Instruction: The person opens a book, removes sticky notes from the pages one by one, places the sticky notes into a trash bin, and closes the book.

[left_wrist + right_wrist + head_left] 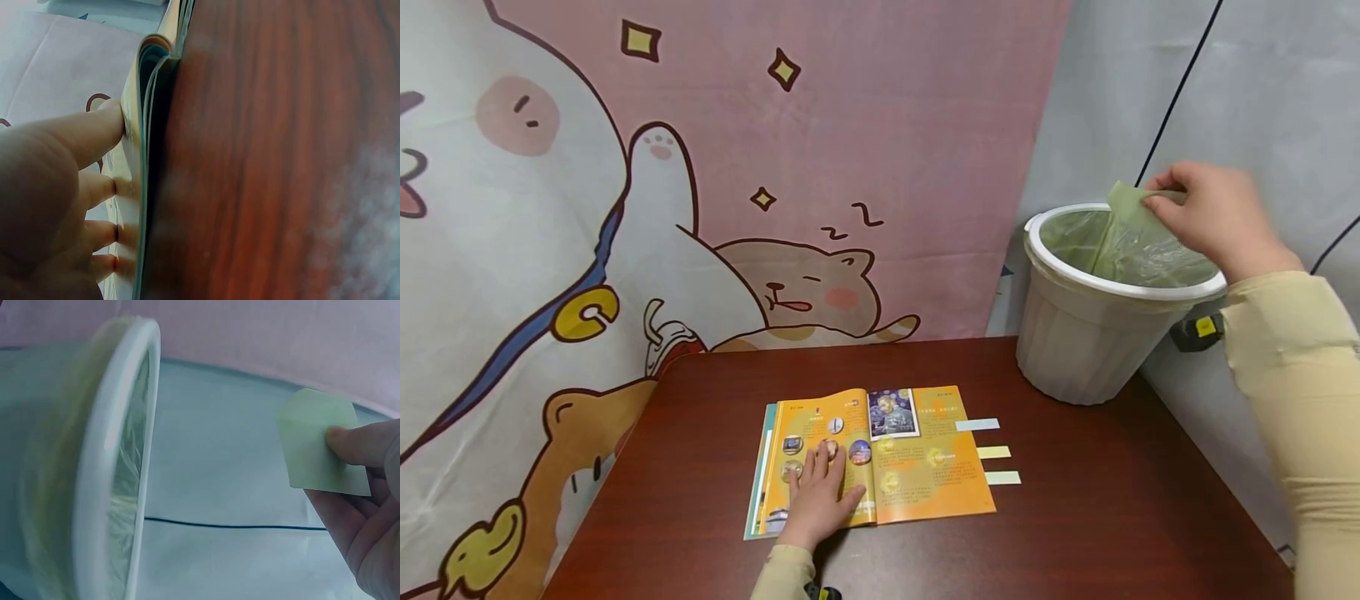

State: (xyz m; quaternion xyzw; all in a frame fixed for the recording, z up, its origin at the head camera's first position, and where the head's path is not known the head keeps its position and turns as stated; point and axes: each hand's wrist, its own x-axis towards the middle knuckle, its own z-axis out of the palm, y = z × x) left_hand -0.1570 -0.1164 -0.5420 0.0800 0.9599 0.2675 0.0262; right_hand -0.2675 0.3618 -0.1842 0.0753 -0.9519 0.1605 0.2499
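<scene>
My right hand (1217, 212) is raised over the white trash bin (1075, 333). Between its thumb and fingers it pinches a small pale green piece of paper (312, 440), which in the head view overlaps the bin's opening. My left hand (822, 496) lies with fingers spread on the left page of an open magazine (940, 492). Three paper strips stick out past the right page's edge: a light blue strip (977, 424), a pale yellow strip (995, 452) and a pale green strip (1004, 477). In the left wrist view the fingertips press on the page.
A clear, greenish plastic liner (1075, 237) lines the bin, folded over its rim. The bin stands at the back right of the dark red wooden table (700, 467). Behind it hangs a cloth backdrop (887, 142) with cartoon animals, and a black cord (1180, 92) runs down the wall.
</scene>
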